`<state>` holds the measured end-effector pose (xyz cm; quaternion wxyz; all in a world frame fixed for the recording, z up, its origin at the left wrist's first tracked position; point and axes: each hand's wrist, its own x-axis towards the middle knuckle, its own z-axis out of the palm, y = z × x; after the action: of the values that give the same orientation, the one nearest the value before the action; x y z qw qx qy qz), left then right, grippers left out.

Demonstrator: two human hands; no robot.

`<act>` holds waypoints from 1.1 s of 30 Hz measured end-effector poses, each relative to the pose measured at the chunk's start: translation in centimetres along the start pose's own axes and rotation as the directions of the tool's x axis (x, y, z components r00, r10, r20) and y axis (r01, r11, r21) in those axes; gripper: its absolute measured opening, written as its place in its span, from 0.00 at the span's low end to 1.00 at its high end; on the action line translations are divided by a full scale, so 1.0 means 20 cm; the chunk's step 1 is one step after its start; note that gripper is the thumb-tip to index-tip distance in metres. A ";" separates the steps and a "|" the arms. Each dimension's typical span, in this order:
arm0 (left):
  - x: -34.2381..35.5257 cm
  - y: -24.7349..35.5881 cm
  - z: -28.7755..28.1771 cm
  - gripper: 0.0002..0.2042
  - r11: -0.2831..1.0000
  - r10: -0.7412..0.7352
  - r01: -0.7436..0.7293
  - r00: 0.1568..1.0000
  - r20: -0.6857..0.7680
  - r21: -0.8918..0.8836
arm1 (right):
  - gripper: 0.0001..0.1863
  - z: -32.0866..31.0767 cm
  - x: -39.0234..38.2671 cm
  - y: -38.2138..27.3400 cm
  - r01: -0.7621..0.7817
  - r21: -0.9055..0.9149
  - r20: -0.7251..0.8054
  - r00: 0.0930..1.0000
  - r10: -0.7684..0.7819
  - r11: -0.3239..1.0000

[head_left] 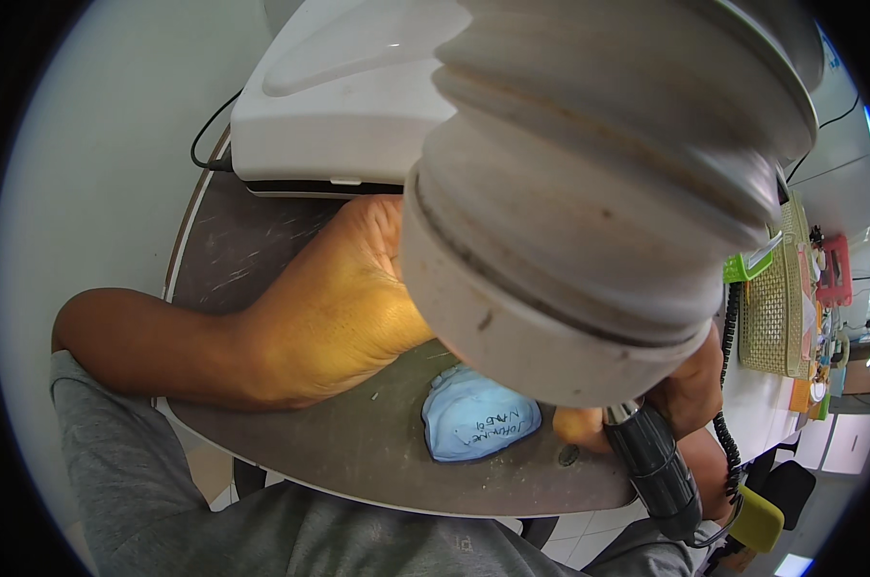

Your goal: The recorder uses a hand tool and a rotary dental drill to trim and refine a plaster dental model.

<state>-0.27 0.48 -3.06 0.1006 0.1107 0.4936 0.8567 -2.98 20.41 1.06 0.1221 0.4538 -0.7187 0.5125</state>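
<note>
Grey hose (589,212), upper right, is partly covering the left hand (353,288), its grip unreadable. Lower right, the right hand (693,389) is clasping a black handpiece (652,471), its hidden tip risking nicked fingers.

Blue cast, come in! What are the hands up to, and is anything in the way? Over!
Left hand: fingers hidden. Right hand: gripping black handpiece. Blue cast: lying on dark table. Ribbed grey hose: blocking part of the view.
</note>
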 end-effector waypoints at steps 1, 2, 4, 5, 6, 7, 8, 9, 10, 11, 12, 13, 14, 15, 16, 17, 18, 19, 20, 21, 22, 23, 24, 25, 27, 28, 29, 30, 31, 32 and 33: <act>0.00 0.01 0.00 0.14 0.999 -0.003 0.004 1.000 -0.019 0.048 | 0.17 0.01 0.00 0.01 0.019 -0.003 -0.002 1.000 -0.019 1.000; 0.00 0.03 0.01 0.14 0.995 -0.005 0.008 0.999 -0.038 0.097 | 0.17 0.01 0.00 0.02 0.038 -0.006 -0.005 0.999 -0.039 0.999; -0.02 0.12 0.04 0.14 0.995 -0.060 0.064 0.996 -0.066 0.071 | 0.17 0.01 -0.01 0.02 0.014 -0.017 -0.004 1.000 -0.014 1.000; -0.03 0.15 0.06 0.13 0.992 -0.115 0.119 0.990 -0.086 0.042 | 0.17 0.00 -0.01 0.01 -0.012 -0.033 -0.003 1.000 0.011 0.999; -0.03 0.14 0.06 0.13 0.992 -0.115 0.118 0.990 -0.079 0.041 | 0.17 0.00 -0.01 0.01 -0.012 -0.040 -0.005 1.000 0.012 0.999; -0.02 0.11 0.05 0.13 0.995 -0.089 0.091 0.994 -0.070 0.027 | 0.18 0.00 -0.01 0.01 0.007 -0.039 -0.007 1.000 -0.007 0.999; -0.02 0.07 0.04 0.13 0.998 -0.063 0.064 0.996 -0.067 0.015 | 0.18 0.00 0.00 0.01 0.027 -0.031 -0.008 1.000 -0.027 0.999; -0.02 0.04 0.02 0.13 0.998 -0.064 0.065 0.996 -0.070 0.016 | 0.18 0.00 0.00 0.01 0.027 -0.028 -0.007 1.000 -0.027 0.999; 0.00 0.02 0.01 0.14 1.000 0.001 0.000 0.999 -0.043 0.028 | 0.18 0.01 0.00 0.02 0.032 -0.017 -0.002 0.999 -0.032 0.999; 0.00 0.00 -0.01 0.14 0.997 0.065 -0.064 0.998 -0.016 0.038 | 0.18 0.01 0.00 0.04 0.036 -0.004 0.004 0.999 -0.036 0.999; -0.01 -0.01 -0.03 0.14 0.997 0.064 -0.063 0.998 -0.026 0.043 | 0.18 0.02 0.01 0.05 0.038 0.008 0.006 0.999 -0.038 0.999; -0.01 0.00 -0.01 0.14 0.998 0.042 -0.042 0.999 -0.007 0.037 | 0.18 0.00 0.01 0.01 0.037 -0.014 0.020 0.999 -0.037 0.999; 0.00 0.01 0.00 0.14 0.999 0.020 -0.021 1.000 0.013 0.031 | 0.17 -0.01 0.01 -0.01 0.036 -0.036 0.033 0.999 -0.035 0.999; 0.00 0.02 0.01 0.14 0.999 0.020 -0.021 1.000 0.014 0.032 | 0.17 -0.01 0.01 -0.01 0.036 -0.037 0.032 0.999 -0.035 0.999; -0.01 0.03 0.03 0.14 1.000 -0.008 0.008 1.000 -0.003 -0.007 | 0.17 -0.01 0.00 -0.01 0.031 -0.025 0.004 1.000 -0.031 0.999; -0.01 0.04 0.04 0.14 0.998 -0.037 0.036 0.999 -0.017 -0.048 | 0.17 -0.01 -0.01 -0.01 0.026 -0.016 -0.025 0.999 -0.026 1.000; -0.02 0.08 0.05 0.14 0.998 -0.038 0.036 0.999 -0.033 -0.041 | 0.17 0.00 -0.01 0.01 0.029 0.001 -0.023 0.999 -0.029 1.000; -0.03 0.12 0.06 0.14 0.996 -0.083 0.081 0.995 -0.061 -0.021 | 0.17 0.01 0.00 0.03 0.043 0.000 -0.018 0.999 -0.043 0.999; -0.03 0.14 0.05 0.14 0.992 -0.127 0.127 0.988 -0.090 -0.002 | 0.17 0.02 0.00 0.06 0.056 0.001 -0.014 0.998 -0.056 0.998; -0.04 0.10 0.02 0.14 0.992 -0.127 0.128 0.985 -0.116 0.000 | 0.17 0.04 0.01 0.08 0.058 0.025 -0.006 0.998 -0.058 0.998; -0.02 0.05 0.01 0.14 0.997 -0.081 0.081 0.994 -0.077 0.003 | 0.17 0.02 0.01 0.04 0.077 -0.019 0.007 0.997 -0.077 0.997; -0.01 0.01 0.01 0.14 0.999 -0.034 0.034 0.999 -0.040 0.002 | 0.17 0.00 0.01 0.01 0.095 -0.060 0.021 0.995 -0.094 0.994; 0.00 0.00 0.01 0.14 0.999 -0.035 0.035 0.999 -0.040 0.004 | 0.17 -0.01 0.01 0.01 0.095 -0.060 0.020 0.995 -0.094 0.994; 0.00 0.00 0.01 0.14 1.000 -0.011 0.012 0.999 -0.036 0.017 | 0.17 -0.01 0.00 0.02 0.085 -0.054 0.005 0.996 -0.085 0.995; 0.00 -0.01 0.01 0.14 0.999 0.012 -0.011 0.999 -0.035 0.031 | 0.17 -0.01 0.00 0.03 0.076 -0.045 -0.008 0.997 -0.076 0.996; 0.00 -0.01 0.01 0.14 1.000 0.010 -0.009 0.999 -0.044 0.018 | 0.17 -0.01 0.01 0.03 0.079 -0.059 -0.001 0.997 -0.080 0.995; 0.00 -0.01 0.01 0.14 1.000 0.008 -0.008 0.999 -0.053 0.005 | 0.17 -0.01 0.01 0.02 0.083 -0.073 0.006 0.997 -0.083 0.994; 0.00 -0.01 0.01 0.14 1.000 0.007 -0.007 0.999 -0.054 0.004 | 0.17 -0.01 0.01 0.02 0.082 -0.072 0.007 0.997 -0.082 0.994; 0.00 -0.01 0.01 0.14 1.000 0.001 0.000 0.999 -0.053 0.028 | 0.18 -0.01 0.01 0.02 0.081 -0.080 0.013 0.997 -0.080 0.993; 0.00 -0.01 0.01 0.14 0.999 -0.005 0.008 0.999 -0.052 0.052 | 0.18 -0.01 0.01 0.02 0.080 -0.089 0.019 0.997 -0.079 0.993; 0.00 -0.01 0.00 0.14 0.999 -0.006 0.008 0.999 -0.053 0.051 | 0.18 0.00 0.01 0.02 0.080 -0.089 0.020 0.997 -0.079 0.993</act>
<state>-0.16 0.60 -3.19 0.0876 0.0888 0.5184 0.8460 -3.45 20.39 0.91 0.1567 0.4802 -0.7233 0.4709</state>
